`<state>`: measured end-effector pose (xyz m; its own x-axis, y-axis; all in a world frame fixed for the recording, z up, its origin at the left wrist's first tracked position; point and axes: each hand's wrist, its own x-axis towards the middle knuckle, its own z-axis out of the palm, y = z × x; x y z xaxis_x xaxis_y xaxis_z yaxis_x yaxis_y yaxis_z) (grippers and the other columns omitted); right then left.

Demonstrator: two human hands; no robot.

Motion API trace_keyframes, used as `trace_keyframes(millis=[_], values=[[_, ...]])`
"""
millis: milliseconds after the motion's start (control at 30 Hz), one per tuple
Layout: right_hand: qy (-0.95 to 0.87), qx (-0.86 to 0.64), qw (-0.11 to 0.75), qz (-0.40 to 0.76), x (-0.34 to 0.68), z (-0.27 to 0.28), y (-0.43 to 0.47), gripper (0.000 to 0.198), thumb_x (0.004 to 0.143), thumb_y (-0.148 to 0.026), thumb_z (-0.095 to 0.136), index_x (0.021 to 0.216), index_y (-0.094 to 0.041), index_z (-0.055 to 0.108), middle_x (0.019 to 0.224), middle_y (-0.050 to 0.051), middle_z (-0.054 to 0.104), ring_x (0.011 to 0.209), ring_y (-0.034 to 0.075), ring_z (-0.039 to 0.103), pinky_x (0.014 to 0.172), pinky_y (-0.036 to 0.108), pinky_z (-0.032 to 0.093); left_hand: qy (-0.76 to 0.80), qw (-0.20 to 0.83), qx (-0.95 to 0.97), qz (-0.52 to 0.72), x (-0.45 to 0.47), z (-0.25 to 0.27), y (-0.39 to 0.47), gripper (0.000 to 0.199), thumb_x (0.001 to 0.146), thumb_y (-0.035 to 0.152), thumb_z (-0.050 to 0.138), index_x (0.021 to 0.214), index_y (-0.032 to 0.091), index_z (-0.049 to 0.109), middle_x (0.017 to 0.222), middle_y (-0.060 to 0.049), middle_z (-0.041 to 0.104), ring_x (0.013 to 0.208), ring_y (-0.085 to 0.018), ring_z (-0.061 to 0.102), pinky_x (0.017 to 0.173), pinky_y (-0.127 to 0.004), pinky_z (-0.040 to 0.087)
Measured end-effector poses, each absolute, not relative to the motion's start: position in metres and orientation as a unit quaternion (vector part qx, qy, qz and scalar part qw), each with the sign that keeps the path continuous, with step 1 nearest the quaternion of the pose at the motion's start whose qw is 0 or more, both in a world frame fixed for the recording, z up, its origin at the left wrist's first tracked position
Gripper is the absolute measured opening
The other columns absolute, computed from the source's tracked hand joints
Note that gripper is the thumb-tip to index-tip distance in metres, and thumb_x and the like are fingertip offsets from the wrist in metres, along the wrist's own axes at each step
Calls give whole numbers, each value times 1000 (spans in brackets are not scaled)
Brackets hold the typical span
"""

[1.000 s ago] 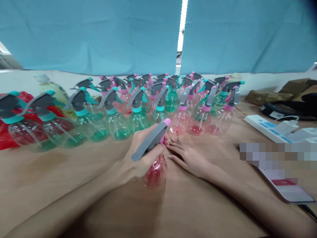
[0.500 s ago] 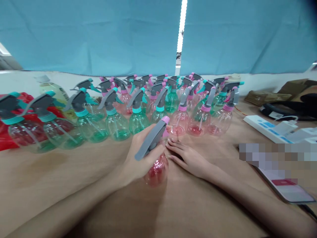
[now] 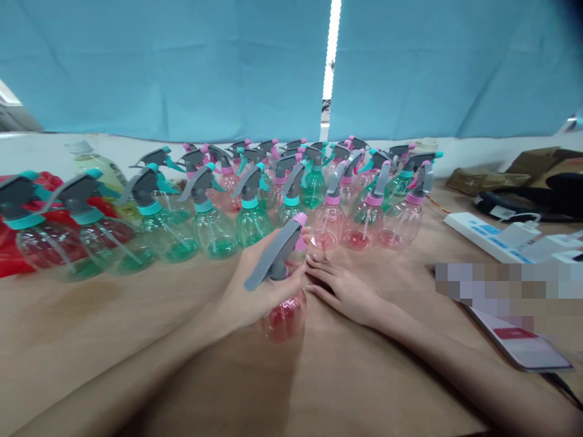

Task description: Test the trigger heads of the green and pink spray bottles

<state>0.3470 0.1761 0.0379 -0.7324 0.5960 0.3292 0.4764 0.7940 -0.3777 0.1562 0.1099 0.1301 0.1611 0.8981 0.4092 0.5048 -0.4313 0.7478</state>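
A pink spray bottle with a grey trigger head and pink nozzle is upright in the middle of the table. My left hand is wrapped round its neck, below the trigger head. Close by on the right, my right hand lies flat on the table, fingers stretched towards the bottle and holding nothing. Whether its fingertips touch the bottle is hard to make out. Just beyond the hands stand a green spray bottle and a pink spray bottle, part of a front row.
Several more green and pink spray bottles crowd behind. A red plastic bag and a larger labelled bottle are at the left. To the right lie a white power strip, a phone, black headphones and brown cardboard.
The held pink spray bottle has shifted very slightly left in view. My left hand keeps its hold, its thumb now closer round the neck. My right hand has hardly moved.
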Motion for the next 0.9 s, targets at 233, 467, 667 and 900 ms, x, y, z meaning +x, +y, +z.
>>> trace_keyframes(millis=[233,467,667,900], values=[[-922,-290,216,138,347,38,176,49,96,-42,41,136,-15,49,141,12,49,133,25,41,111,47,34,477,212,732,437,155,122,111,61,79,17,54,137,31,41,88,1,63,63,-12,57,53,-21,47],[-920,-290,223,140,347,37,176,48,96,-42,42,136,-16,49,140,12,49,132,26,42,110,48,34,486,212,727,437,156,123,110,45,78,18,55,123,23,52,86,0,61,66,-12,56,56,-22,48],[-921,-290,223,135,347,36,176,49,96,-43,41,134,-15,51,140,12,49,132,26,42,110,49,34,490,205,724,441,155,120,112,41,79,21,57,120,23,54,83,1,62,61,-12,56,54,-23,48],[-920,-287,227,141,347,36,177,47,95,-42,43,133,-16,52,140,13,49,133,26,42,110,48,35,480,264,713,438,154,126,107,46,78,25,59,123,24,50,90,-2,62,69,-13,61,56,-22,50]])
